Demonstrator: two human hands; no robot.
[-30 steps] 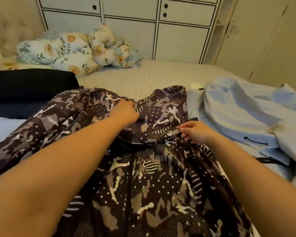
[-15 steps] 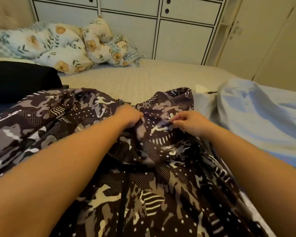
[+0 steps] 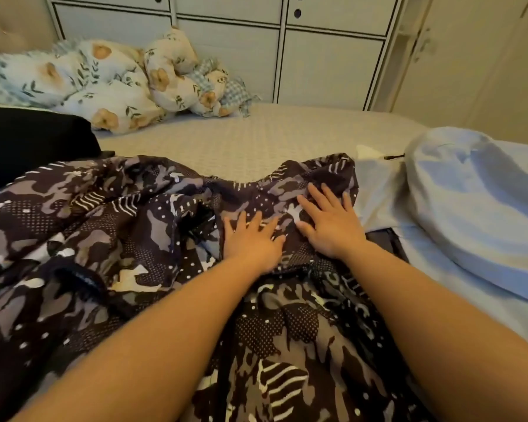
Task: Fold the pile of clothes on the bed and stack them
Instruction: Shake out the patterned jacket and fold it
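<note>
A dark patterned garment [image 3: 110,245] with grey, white and dotted shapes lies spread across the bed in front of me. My left hand [image 3: 252,242] lies flat on its upper middle part, fingers straight and spread. Just to the right, my right hand [image 3: 329,223] presses flat on the same fabric near its top right corner. A light blue garment [image 3: 476,205] lies crumpled on the right, touching the patterned one's edge.
A black folded item [image 3: 34,144] sits at the left edge. Floral pillows and a soft toy [image 3: 110,80] lie at the head of the bed [image 3: 256,138]. White cabinets [image 3: 323,53] stand behind the bed.
Both hands let go of the pinched fabric near the collar and now lie flat on it. The top part of the garment has been laid down flatter.
</note>
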